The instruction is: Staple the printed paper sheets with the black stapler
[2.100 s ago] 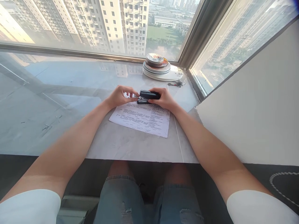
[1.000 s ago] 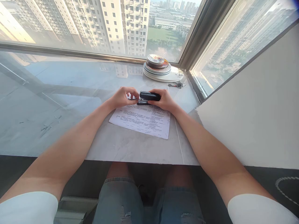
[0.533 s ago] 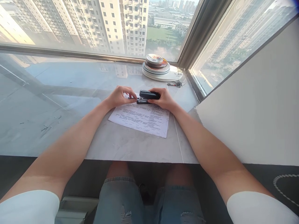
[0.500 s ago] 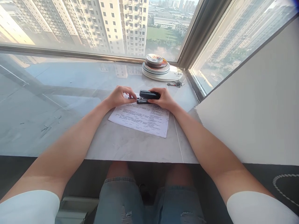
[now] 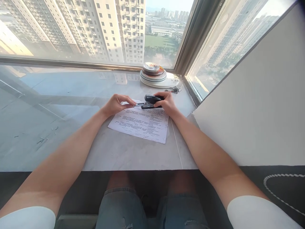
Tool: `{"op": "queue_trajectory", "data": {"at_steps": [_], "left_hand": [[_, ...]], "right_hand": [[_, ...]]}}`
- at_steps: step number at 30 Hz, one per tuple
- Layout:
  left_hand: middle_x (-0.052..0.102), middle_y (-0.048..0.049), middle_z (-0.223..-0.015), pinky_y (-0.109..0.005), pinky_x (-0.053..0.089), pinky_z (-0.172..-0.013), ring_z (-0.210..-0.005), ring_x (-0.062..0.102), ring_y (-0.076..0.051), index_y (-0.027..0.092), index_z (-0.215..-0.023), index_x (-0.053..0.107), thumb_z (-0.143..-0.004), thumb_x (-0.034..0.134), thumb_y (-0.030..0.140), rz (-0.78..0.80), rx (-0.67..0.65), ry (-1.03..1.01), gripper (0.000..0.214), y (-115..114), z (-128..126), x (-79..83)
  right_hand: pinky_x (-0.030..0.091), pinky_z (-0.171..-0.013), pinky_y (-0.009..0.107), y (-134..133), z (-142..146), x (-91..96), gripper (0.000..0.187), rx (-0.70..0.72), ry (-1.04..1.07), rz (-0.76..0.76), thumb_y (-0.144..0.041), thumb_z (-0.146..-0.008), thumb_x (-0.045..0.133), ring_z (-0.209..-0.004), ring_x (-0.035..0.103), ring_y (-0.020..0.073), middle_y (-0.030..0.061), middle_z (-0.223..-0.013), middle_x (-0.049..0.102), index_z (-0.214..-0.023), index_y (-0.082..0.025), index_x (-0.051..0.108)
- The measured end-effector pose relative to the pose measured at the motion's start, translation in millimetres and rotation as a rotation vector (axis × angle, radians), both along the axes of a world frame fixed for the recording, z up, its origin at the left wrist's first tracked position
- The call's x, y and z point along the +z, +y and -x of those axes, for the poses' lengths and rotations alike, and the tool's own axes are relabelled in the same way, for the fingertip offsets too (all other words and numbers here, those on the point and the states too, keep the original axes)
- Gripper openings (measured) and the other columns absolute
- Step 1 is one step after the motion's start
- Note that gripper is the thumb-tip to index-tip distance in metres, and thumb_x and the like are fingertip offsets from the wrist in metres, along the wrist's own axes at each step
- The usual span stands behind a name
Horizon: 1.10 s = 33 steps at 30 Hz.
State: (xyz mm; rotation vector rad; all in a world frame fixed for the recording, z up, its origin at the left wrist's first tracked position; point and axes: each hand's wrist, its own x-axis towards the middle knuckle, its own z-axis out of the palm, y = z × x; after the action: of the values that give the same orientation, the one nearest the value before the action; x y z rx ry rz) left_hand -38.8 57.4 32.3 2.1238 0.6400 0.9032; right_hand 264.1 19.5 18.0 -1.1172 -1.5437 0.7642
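Note:
My right hand is closed around the back of a black stapler, which is held over the top of a printed sheet of paper. The stapler's upper arm is lifted apart from its base, and its front faces left. At that front end, my left hand pinches a thin metal staple tray between thumb and fingers. The tray sticks out of the stapler toward the left. Whether staples lie in it is too small to tell. The paper lies flat, its far edge partly hidden by the hands and stapler.
A stack of plates stands in the window corner, with a keyring in front of it. Several loose staples lie on the left of the marble-like ledge. A white wall borders the right side.
My left hand has moved a little left from the stapler, and more of the metal tray now shows between them. The view has shifted slightly.

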Motion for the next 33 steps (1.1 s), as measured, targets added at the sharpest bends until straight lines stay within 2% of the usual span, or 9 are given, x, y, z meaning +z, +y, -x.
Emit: {"op": "queue_trajectory", "data": {"at_steps": [5,10,14,18,23,26,29,31,33], "left_hand": [[0.082,-0.0103,-0.108,-0.04,0.064,-0.089,-0.091,0.079,-0.024,0.024,-0.124,0.075,-0.072,0.098,0.05,-0.001,0.014,-0.063,0.062,-4,-9,-0.8],[0.081,-0.0092,-0.108,-0.038,0.062,-0.089,-0.089,0.076,-0.021,0.022,-0.107,0.075,-0.07,0.098,0.055,-0.052,0.012,-0.03,0.055,-4,-12,-0.8],[0.08,-0.0116,-0.107,-0.035,0.061,-0.081,-0.087,0.075,-0.021,0.02,-0.109,0.075,-0.064,0.101,0.056,0.025,0.01,-0.092,0.063,9,3,-1.6],[0.078,-0.0119,-0.107,-0.032,0.057,-0.078,-0.082,0.069,-0.018,0.019,-0.109,0.077,-0.081,0.09,0.059,0.187,0.113,-0.301,0.05,22,19,-3.3],[0.073,-0.0089,-0.098,-0.03,0.05,-0.071,-0.074,0.06,-0.015,0.02,-0.099,0.081,-0.085,0.087,0.054,0.282,0.232,-0.46,0.037,27,22,-6.8],[0.071,-0.0076,-0.094,-0.028,0.047,-0.069,-0.072,0.057,-0.014,0.021,-0.096,0.082,-0.087,0.085,0.051,0.319,0.224,-0.492,0.032,28,21,-7.6],[0.069,-0.007,-0.092,-0.027,0.046,-0.067,-0.07,0.056,-0.013,0.02,-0.092,0.081,-0.089,0.083,0.05,0.349,0.232,-0.542,0.03,29,23,-6.9],[0.066,-0.0059,-0.088,-0.026,0.045,-0.064,-0.067,0.055,-0.012,0.019,-0.088,0.079,-0.088,0.084,0.049,0.387,0.254,-0.618,0.03,31,24,-5.8],[0.059,-0.003,-0.078,-0.025,0.043,-0.062,-0.063,0.051,-0.01,0.018,-0.081,0.075,-0.086,0.085,0.046,0.437,0.263,-0.714,0.03,32,26,-4.4]], "right_hand": [[0.053,-0.078,0.036,-13,21,7.8,0.03,0.169,-0.02,-0.023,-0.029,-0.061,0.081,-0.083,0.066,0.022,-0.0008,-0.083,0.073,-0.09,-0.023,0.083],[0.053,-0.081,0.038,-22,36,11.6,0.032,0.221,-0.119,-0.087,-0.031,-0.064,0.088,-0.081,0.065,0.0213,0.0006,-0.085,0.074,-0.095,-0.025,0.085],[0.053,-0.081,0.035,-24,43,8.8,0.035,0.248,-0.13,-0.05,-0.038,-0.071,0.09,-0.086,0.068,0.0216,0.0007,-0.091,0.075,-0.101,-0.023,0.081],[0.05,-0.08,0.032,-27,50,10.2,0.035,0.341,-0.255,0.04,-0.044,-0.075,0.087,-0.088,0.063,0.0204,0.0008,-0.091,0.071,-0.098,-0.021,0.074],[0.043,-0.074,0.029,-27,20,21.2,0.046,0.459,-0.409,0.124,-0.053,-0.071,0.091,-0.081,0.054,0.0171,-0.0016,-0.086,0.062,-0.089,-0.021,0.064],[0.045,-0.074,0.032,-22,-13,21.5,0.058,0.486,-0.409,0.156,-0.075,-0.076,0.082,-0.083,0.057,0.0197,0.0032,-0.093,0.067,-0.092,-0.02,0.068],[0.052,-0.094,0.043,-13,-35,13.6,0.074,0.08,-0.371,0.022,-0.088,-0.096,0.042,-0.103,0.063,0.0278,0.0121,-0.11,0.072,-0.097,-0.022,0.074],[0.045,-0.114,0.055,-7,-39,5.8,0.076,-0.191,-0.515,-0.035,-0.086,-0.099,0.038,-0.131,0.057,0.0355,0.0166,-0.135,0.069,-0.113,-0.023,0.078],[0.031,-0.129,0.06,-2,-37,-2.5,0.081,-0.253,-0.713,0.037,-0.085,-0.099,0.042,-0.157,0.036,0.0396,0.0178,-0.164,0.052,-0.138,-0.021,0.072]]}}
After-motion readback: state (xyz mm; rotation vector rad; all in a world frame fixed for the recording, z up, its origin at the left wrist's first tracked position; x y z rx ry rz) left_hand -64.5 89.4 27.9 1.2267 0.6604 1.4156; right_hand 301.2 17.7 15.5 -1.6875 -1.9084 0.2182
